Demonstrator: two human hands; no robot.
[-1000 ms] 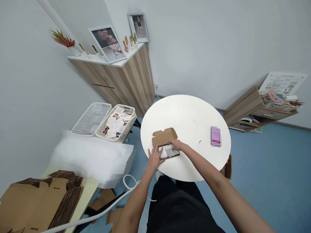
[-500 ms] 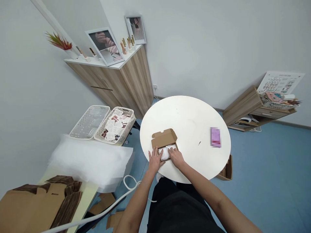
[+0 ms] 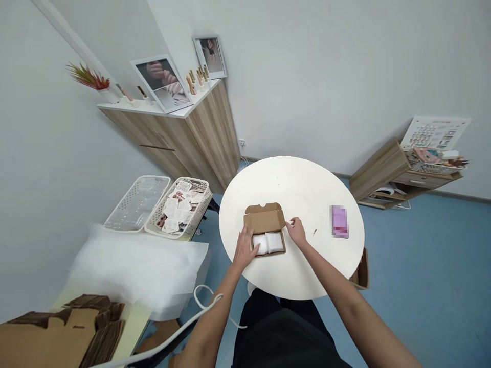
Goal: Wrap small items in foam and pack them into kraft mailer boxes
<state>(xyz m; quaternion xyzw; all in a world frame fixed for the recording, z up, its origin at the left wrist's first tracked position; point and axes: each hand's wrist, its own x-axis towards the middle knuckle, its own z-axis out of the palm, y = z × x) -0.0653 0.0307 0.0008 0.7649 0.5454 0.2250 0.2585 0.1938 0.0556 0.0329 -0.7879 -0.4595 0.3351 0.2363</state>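
Note:
An open cardboard box (image 3: 264, 221) lies on the round white table (image 3: 295, 184) with its lid folded back. Inside are two white wrapped packets (image 3: 273, 242), side by side; what is in them is hidden. My left hand (image 3: 244, 247) rests along the box's left side, fingers spread, the thumb over the left packet. At the lid's right edge is my right hand (image 3: 296, 233), its fingers slightly bent and apart and holding nothing; whether a fingertip touches the lid I cannot tell.
A blurred purple item (image 3: 339, 222) lies on the table's right. On the side table at left are white sheets (image 3: 138, 271), flattened cardboard boxes (image 3: 49, 337), a basket of cards (image 3: 180, 207) and a basket of clear plastic (image 3: 136, 204). A white cable (image 3: 180, 335) crosses the lower left.
My right hand has left the packets and moved right, beside the lid. My left hand stays at the box's left side. Both packets now show more fully.

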